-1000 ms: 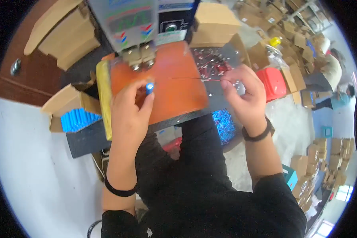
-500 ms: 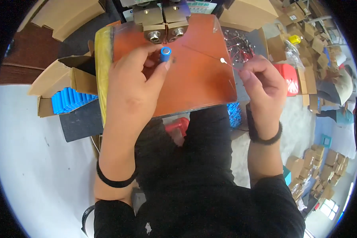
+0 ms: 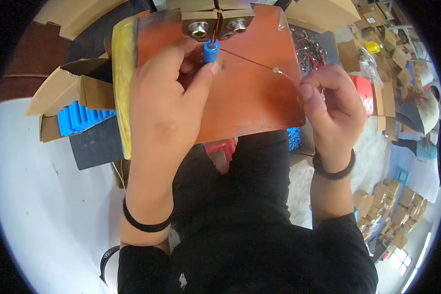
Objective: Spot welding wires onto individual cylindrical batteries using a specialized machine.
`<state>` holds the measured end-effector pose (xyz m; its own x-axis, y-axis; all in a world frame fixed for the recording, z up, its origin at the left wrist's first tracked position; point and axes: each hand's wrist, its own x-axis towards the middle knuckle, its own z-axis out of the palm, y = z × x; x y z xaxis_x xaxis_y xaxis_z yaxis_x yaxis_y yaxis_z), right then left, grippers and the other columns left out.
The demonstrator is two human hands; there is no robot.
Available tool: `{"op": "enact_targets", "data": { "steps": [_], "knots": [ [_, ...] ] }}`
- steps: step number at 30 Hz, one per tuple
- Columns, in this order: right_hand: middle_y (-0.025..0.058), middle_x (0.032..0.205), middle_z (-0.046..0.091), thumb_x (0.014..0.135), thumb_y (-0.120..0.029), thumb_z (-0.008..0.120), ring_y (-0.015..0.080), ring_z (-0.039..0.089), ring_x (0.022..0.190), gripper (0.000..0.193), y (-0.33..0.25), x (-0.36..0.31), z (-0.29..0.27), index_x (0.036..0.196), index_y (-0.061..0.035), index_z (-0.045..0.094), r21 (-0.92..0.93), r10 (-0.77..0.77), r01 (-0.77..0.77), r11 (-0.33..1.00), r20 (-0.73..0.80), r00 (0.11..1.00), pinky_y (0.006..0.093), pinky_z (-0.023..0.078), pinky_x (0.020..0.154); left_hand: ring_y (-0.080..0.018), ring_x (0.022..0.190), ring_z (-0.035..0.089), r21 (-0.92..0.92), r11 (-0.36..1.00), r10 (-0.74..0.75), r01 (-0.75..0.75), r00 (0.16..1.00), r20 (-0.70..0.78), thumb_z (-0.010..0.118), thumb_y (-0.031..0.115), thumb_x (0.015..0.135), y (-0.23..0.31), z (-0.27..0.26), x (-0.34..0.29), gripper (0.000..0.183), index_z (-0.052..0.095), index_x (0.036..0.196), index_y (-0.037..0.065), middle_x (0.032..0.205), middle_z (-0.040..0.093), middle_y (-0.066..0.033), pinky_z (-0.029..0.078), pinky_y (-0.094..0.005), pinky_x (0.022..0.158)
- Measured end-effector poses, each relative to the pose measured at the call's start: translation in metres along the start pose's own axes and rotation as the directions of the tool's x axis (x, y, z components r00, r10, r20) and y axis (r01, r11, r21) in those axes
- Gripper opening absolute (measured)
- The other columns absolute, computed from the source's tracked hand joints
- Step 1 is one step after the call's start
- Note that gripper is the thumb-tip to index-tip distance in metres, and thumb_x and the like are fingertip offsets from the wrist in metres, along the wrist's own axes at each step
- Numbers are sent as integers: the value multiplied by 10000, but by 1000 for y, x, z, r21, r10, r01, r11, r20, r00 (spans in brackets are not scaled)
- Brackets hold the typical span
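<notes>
Over orange matting (image 3: pixel 259 105), the blue cylinder (image 3: pixel 210 55) has neared metal prongs (image 3: pixel 214 36).

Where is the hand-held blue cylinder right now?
In the head view, the blue cylinder is near top centre, pinched in the left hand over the orange mat, pictured just below the bolted metal holders.

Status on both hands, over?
Left hand: holding blue cell by metal machine head. Right hand: pinching thin wire, far end near cell. No obstruction visible.
</notes>
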<state>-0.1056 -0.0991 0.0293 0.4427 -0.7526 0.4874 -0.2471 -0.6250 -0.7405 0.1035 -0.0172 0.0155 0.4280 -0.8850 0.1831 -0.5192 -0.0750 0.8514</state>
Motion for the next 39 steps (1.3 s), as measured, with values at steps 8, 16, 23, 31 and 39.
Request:
{"op": "enact_targets", "data": {
  "steps": [8, 16, 23, 31, 39],
  "knots": [
    [63, 727, 600, 742, 19, 672, 175, 578, 663, 79, 2, -2, 2, 788, -11, 615, -93, -64, 65, 994, 10, 998, 276, 462, 626, -85, 805, 598, 26, 999, 48, -48, 999, -24, 727, 101, 865, -5, 2, -1, 327, 631, 1159, -6, 897, 681, -37, 475, -236, 755],
    [66, 727, 598, 749, 15, 676, 176, 574, 662, 79, 2, -2, 1, 796, -9, 617, -126, -97, 99, 987, 27, 995, 275, 462, 626, -94, 784, 600, -25, 999, 47, -47, 999, -17, 731, 131, 863, -5, 1, -1, 318, 638, 1133, -9, 887, 685, -40, 470, -239, 746],
    [59, 815, 642, 829, 12, 680, 137, 578, 715, 57, 6, -5, 1, 868, 4, 639, -58, -64, 63, 996, -3, 998, 252, 464, 671, -110, 785, 604, 78, 997, -21, 23, 999, -24, 717, 135, 872, 4, 3, 0, 305, 622, 1121, -12, 915, 687, -52, 465, -243, 750],
    [36, 889, 651, 887, -14, 684, 84, 567, 782, 108, 6, -2, 13, 974, 25, 633, 160, -54, 77, 984, -142, 988, 212, 450, 719, -104, 862, 571, -276, 958, 7, 72, 962, 274, 697, 75, 878, -5, -14, -10, 326, 592, 1182, 21, 975, 645, -46, 447, -240, 810],
    [-46, 809, 592, 922, -105, 671, 8, 502, 699, 125, -7, 13, 35, 958, 5, 627, 430, 222, -218, 876, 40, 974, 167, 412, 623, -94, 807, 528, -122, 992, -23, 41, 989, 145, 680, 114, 891, 7, -11, -12, 246, 673, 1115, 12, 907, 615, -20, 419, -226, 740]
  ]
}}
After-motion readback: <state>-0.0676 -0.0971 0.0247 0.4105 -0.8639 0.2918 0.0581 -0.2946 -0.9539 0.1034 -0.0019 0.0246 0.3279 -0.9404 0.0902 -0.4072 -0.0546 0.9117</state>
